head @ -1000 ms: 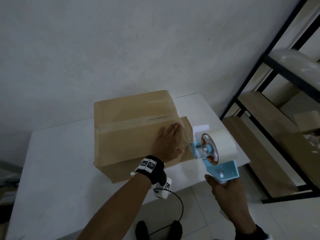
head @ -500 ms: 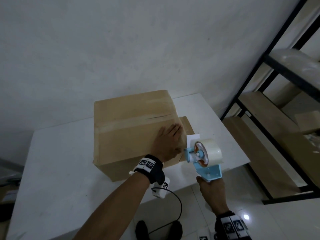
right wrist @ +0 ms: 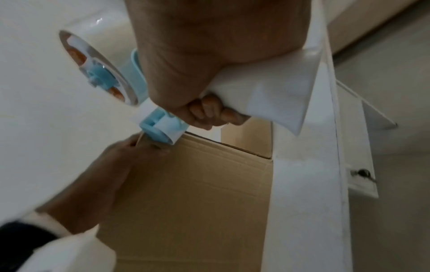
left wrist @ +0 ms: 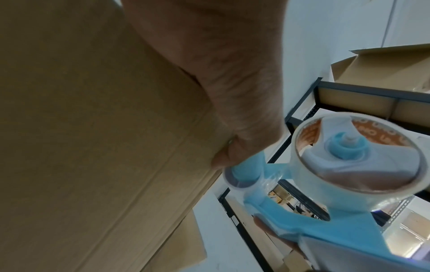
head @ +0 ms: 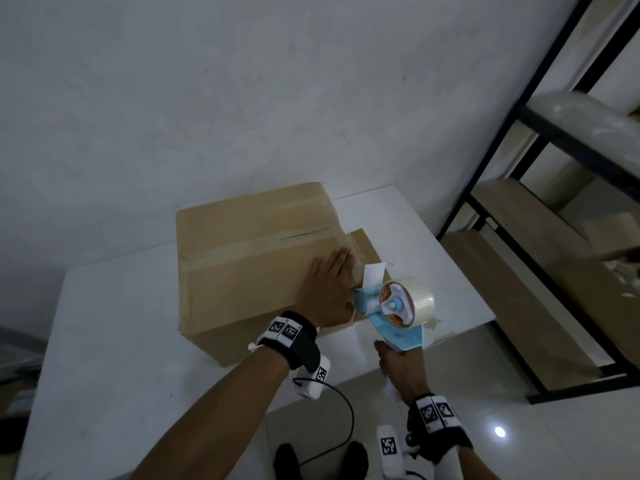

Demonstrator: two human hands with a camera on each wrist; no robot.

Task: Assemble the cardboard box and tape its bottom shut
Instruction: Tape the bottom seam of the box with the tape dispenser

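While your left hand (head: 329,292) lies flat, fingers straight, on the cardboard box (head: 249,261) on the table (head: 104,341) | right hand (head: 403,370) grips tape dispenser (head: 391,313) at near right edge | flaps folded, one tape strip across seam | remaining: likely edge strip.

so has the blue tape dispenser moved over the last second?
Yes. The blue tape dispenser with its clear tape roll, gripped by the right hand, has come in leftward to the near right edge of the brown cardboard box, beside the flat left hand.
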